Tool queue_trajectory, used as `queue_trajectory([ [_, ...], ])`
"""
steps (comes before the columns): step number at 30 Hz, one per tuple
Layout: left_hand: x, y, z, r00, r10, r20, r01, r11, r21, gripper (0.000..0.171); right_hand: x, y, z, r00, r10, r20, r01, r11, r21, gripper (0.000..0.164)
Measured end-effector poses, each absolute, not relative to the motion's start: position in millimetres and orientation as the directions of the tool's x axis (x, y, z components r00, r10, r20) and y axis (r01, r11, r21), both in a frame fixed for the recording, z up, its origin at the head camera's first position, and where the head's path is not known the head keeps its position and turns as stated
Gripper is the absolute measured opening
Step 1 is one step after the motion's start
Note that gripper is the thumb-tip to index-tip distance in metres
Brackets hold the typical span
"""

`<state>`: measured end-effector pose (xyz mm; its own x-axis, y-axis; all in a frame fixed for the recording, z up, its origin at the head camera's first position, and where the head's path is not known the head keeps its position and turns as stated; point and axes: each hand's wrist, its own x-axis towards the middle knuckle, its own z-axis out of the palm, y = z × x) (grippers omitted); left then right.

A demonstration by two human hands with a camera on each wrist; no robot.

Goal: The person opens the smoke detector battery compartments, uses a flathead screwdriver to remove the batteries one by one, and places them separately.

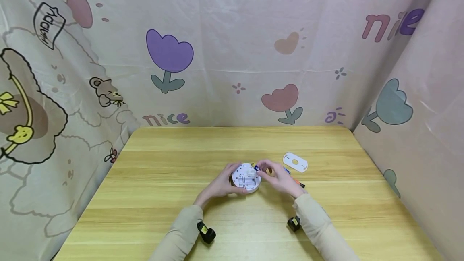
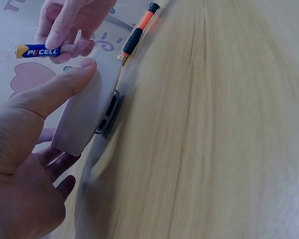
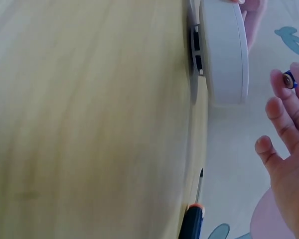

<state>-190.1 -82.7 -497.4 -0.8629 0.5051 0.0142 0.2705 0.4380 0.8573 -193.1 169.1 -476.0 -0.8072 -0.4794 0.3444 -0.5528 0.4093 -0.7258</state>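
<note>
A round white device (image 1: 246, 178) is tilted so its underside, with an open battery compartment, faces up in the head view. My left hand (image 1: 222, 183) grips it by the rim, thumb (image 2: 72, 82) on the near side and fingers round the other edge. Between thumb and fingertips my right hand (image 1: 278, 177) pinches a blue and yellow PKCELL battery (image 2: 38, 51), held above the device's right side. In the right wrist view one end of the battery (image 3: 289, 80) shows, apart from the white casing (image 3: 224, 55). The compartment's inside is too small to make out fully.
On the wooden table (image 1: 163, 196), a white rounded plate (image 1: 301, 167) with a central hole lies beyond my right hand. An orange and black screwdriver (image 2: 139, 31) lies beside that hand, near a small blue item (image 1: 287, 170). Patterned curtains (image 1: 224, 104) surround the table.
</note>
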Motion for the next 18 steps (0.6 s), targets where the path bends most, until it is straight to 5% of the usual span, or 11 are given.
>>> queue_trajectory([
  [11,-189,-83,-496,-0.867,0.498,0.003,0.261,0.450,0.854,0.106,-195,194,-482,-0.922,-0.265,0.284,-0.380,0.464,-0.800,0.018],
  [18,-189,-84,-496,-0.866,0.500,0.008,0.266,0.448,0.853,0.106,-198,209,-485,-0.924,-0.143,0.355,-0.370,0.572,-0.732,0.014],
])
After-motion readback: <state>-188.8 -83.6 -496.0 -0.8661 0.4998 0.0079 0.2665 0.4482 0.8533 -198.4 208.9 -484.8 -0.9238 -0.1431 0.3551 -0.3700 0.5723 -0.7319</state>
